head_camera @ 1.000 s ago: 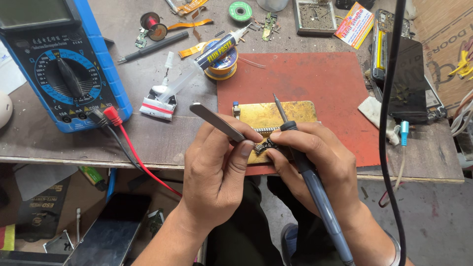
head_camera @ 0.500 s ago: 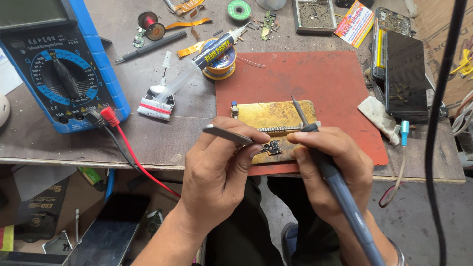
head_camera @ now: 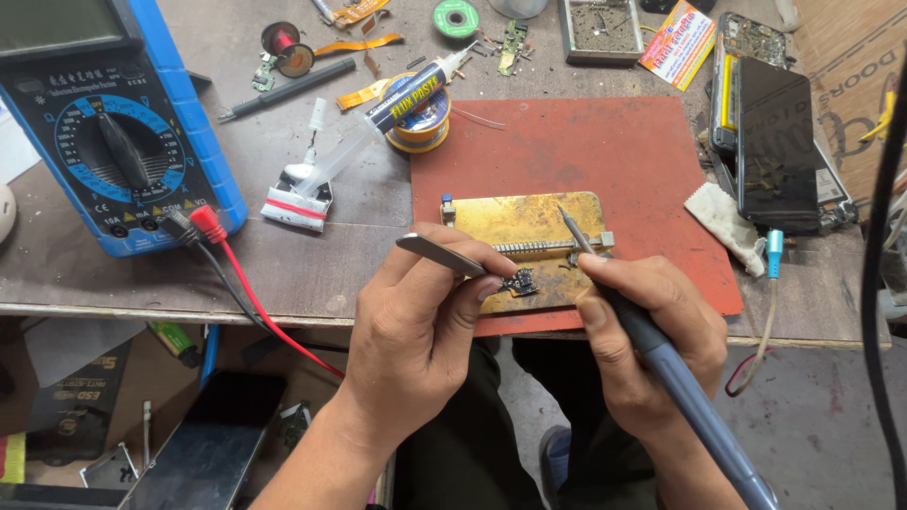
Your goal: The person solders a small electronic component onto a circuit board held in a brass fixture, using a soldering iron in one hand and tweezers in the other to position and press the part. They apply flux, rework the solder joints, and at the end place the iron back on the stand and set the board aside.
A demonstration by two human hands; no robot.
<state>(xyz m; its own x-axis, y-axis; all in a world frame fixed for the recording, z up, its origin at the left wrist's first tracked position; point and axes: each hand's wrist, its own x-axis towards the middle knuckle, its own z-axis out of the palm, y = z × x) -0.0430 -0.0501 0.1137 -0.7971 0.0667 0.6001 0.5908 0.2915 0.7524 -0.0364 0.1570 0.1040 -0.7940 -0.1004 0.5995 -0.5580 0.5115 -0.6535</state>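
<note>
While the brass board holder (head_camera: 525, 223) lies on the red mat (head_camera: 605, 161) at the near table edge, soldering looks under way. Right hand (head_camera: 642, 340) is closed around the soldering iron (head_camera: 661, 378), tip lifted. Left hand (head_camera: 420, 326) pinches tweezers (head_camera: 439, 255) onto the small circuit board (head_camera: 521, 281); bringing the tip down would demand steadiness.

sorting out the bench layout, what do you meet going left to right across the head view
blue multimeter → flux syringe → left hand with tweezers → small circuit board → right hand holding soldering iron → dark phone
</note>
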